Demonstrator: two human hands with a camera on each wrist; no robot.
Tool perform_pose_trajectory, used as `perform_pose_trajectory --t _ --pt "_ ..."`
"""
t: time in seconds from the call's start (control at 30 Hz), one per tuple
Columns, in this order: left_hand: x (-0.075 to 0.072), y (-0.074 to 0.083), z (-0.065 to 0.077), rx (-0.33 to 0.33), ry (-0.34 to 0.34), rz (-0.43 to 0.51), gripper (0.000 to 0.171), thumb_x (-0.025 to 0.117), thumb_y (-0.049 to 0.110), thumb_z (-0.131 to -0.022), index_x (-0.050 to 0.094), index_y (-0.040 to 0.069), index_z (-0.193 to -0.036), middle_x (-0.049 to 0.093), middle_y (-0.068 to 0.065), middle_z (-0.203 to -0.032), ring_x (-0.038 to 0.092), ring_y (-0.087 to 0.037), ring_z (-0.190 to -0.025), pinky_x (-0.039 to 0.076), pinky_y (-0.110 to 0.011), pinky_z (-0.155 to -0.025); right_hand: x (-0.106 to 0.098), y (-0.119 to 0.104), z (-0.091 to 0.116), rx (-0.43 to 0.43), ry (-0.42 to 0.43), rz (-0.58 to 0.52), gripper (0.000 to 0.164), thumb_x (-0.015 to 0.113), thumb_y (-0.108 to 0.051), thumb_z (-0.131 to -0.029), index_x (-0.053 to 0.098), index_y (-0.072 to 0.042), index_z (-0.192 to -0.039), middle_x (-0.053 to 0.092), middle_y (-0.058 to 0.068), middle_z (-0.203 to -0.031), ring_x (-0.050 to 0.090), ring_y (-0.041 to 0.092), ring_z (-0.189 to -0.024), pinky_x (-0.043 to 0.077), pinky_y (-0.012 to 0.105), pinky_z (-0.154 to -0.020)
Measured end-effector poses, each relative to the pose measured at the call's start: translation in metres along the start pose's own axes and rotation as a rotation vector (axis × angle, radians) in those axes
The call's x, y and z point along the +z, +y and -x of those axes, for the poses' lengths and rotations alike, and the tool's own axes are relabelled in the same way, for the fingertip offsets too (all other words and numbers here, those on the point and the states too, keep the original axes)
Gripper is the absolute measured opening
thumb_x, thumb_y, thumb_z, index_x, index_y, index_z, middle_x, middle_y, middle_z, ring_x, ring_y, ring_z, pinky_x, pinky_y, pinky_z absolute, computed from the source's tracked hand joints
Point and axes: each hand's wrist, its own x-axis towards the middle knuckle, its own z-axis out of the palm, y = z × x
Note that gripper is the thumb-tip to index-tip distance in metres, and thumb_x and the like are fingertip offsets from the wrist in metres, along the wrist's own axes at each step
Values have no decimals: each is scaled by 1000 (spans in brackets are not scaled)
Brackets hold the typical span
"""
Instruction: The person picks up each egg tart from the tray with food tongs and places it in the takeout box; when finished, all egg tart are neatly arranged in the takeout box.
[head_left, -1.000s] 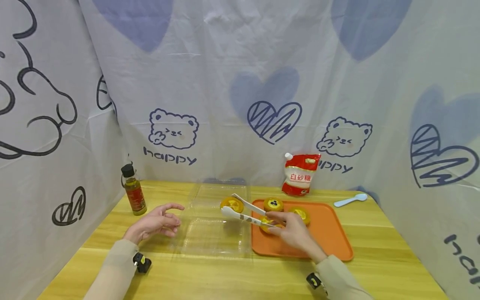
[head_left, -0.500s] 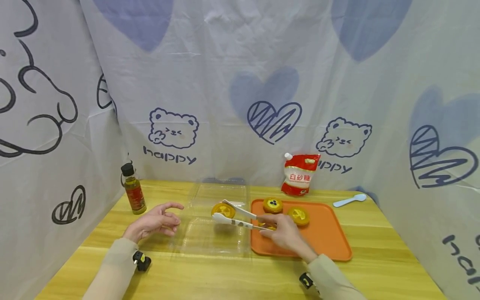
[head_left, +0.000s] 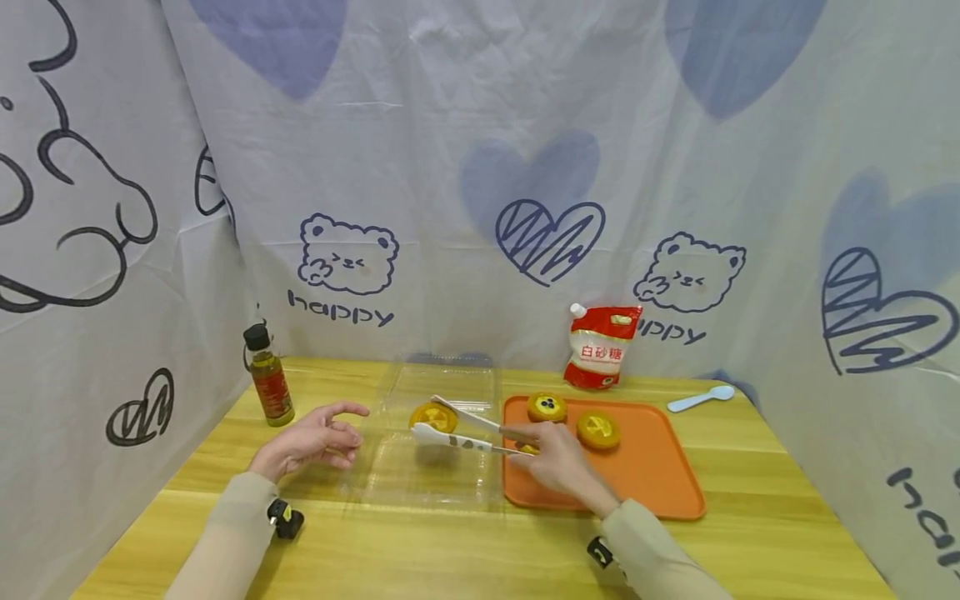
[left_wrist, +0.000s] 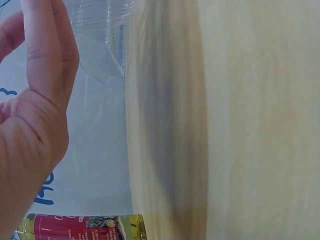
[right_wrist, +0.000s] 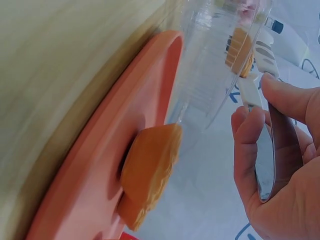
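Observation:
My right hand [head_left: 558, 458] grips white-tipped metal tongs [head_left: 468, 443], whose tips hold an egg tart [head_left: 437, 417] over the clear plastic clamshell box [head_left: 420, 493]. In the right wrist view the tart [right_wrist: 240, 50] appears between the tongs, above the box's wall. Fingers and thumb press the metal arms of the tongs [right_wrist: 287, 145]. To the left of the box my left hand [head_left: 318, 440] hovers with fingers loosely bent, holding nothing. Beneath the right hand stands an orange tray [head_left: 645, 483] with a blueberry-topped tart [head_left: 547, 406], another tart [head_left: 598, 430] and one mostly hidden by the hand.
A bottle with a red label [head_left: 270, 383] stands at the left, behind the left hand. Along the back are a red and white sugar pouch [head_left: 600, 350] and a light blue spoon [head_left: 701, 399]. Printed cloth walls [head_left: 450, 317] border the wooden table [head_left: 525, 558].
My right hand has moved left, carrying the tart in the tongs from the box's right side toward its middle and slightly lower. The left hand has stayed nearly still.

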Motion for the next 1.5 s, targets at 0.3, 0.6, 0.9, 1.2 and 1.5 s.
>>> perform_pose_trajectory --t 0.3,0.6,0.9,1.2,1.5 --pt "1 0 -2 -17 17 12 70 63 3 -92 21 -1 -148 67 -14 -94 66 -18 -71 62 -34 -70 10 -9 -10 -26 -49 21 39 73 -18 -88 68 -17 -126 72 2 -117 67 25 -105 56 45 -90" --pt "2 0 -1 1 6 15 67 62 4 -93 22 -2 -147 68 -14 -94 66 -17 -71 62 -34 -70 19 -14 -19 -29 -64 77 41 75 -24 -87 68 -19 -127 72 -2 -118 66 18 -88 49 29 -70" --pt "1 -2 -2 0 8 22 69 62 3 -93 20 -1 -148 68 -14 -94 66 -17 -71 62 -34 -69 25 -21 -23 -63 -77 76 40 75 -20 -86 68 -17 -126 72 -1 -118 66 22 -106 56 40 -84" --pt "1 -2 -2 3 2 32 68 61 1 -94 19 -2 -148 68 -13 -95 66 -16 -73 62 -32 -70 30 -26 -31 -99 -125 118 40 76 -20 -86 69 -18 -125 71 -4 -120 67 19 -95 54 32 -79" --pt "2 0 0 7 -13 36 67 59 1 -94 19 -2 -147 68 -16 -96 67 -18 -75 62 -33 -71 32 -28 -41 -83 -154 157 43 77 -22 -85 67 -20 -128 68 -5 -125 63 18 -94 48 26 -71"
